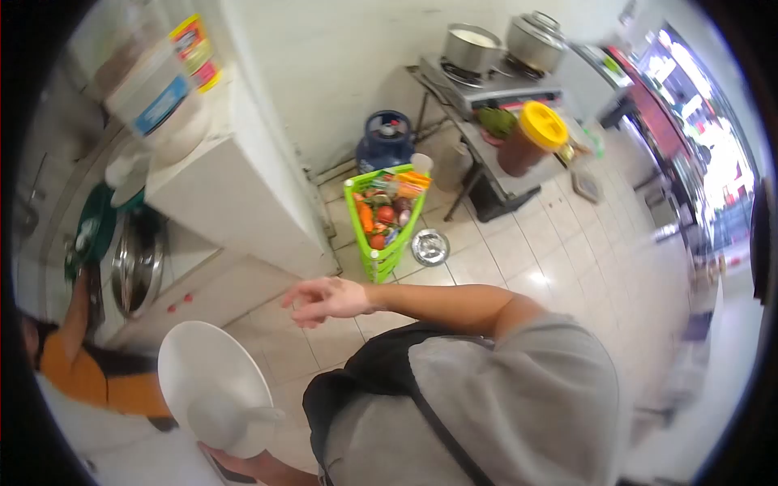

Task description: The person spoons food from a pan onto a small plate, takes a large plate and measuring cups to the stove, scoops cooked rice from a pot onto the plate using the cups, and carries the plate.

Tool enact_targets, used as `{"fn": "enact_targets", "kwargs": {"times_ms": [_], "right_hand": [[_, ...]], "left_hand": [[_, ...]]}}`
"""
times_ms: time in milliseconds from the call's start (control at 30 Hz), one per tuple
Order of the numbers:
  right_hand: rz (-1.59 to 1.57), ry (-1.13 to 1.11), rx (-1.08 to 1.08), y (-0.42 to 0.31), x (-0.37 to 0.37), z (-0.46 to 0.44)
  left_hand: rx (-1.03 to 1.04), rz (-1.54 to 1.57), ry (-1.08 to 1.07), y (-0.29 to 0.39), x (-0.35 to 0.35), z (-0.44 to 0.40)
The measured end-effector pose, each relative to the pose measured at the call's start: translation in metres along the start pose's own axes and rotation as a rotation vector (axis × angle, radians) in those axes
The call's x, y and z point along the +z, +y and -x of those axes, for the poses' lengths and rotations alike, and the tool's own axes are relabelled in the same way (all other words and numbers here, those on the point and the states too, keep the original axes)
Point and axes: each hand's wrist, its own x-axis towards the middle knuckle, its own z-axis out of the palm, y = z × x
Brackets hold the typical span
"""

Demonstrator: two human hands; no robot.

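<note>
My left hand (237, 463) grips the lower rim of a large white bowl (188, 350), which is tilted toward the camera. Inside the bowl lies a white dipper (219, 419) with a short handle. My right hand (327, 301) is stretched out over the floor, its fingers apart and loosely bent, holding nothing. Beyond it stands a green triangular basket (379, 266) with tomatoes, carrots and packets in it. Near the basket, a shiny metal dish (430, 247) rests on the tiles.
A person in an orange top (134, 392) reaches to a green basin (96, 223) by a steel bowl (134, 267). A white ledge (219, 174) juts out nearby. A blue gas cylinder (385, 144) stands at the wall. Pots (472, 53) sit on a stove; a yellow-lidded jar (527, 146) is below.
</note>
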Motion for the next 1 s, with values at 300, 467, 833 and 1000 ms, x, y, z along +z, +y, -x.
{"fn": "enact_targets", "kwargs": {"times_ms": [300, 467, 833, 1000], "right_hand": [[0.385, 0.399, 0.473, 0.195, -0.012, 0.197], [0.222, 0.621, 0.448, 0.195, -0.037, 0.332], [-0.030, 0.982, 0.514, 0.236, -0.116, 0.626], [-0.039, 0.922, 0.454, 0.250, -0.185, 0.687]], "left_hand": [[0.143, 0.003, -0.463, 0.001, 0.081, 0.031], [0.454, -0.108, -0.657, 0.034, 0.183, 0.121], [-0.341, 0.491, -0.606, 0.060, 0.361, 0.268], [-0.353, 0.583, -0.713, 0.100, 0.459, 0.327]]}}
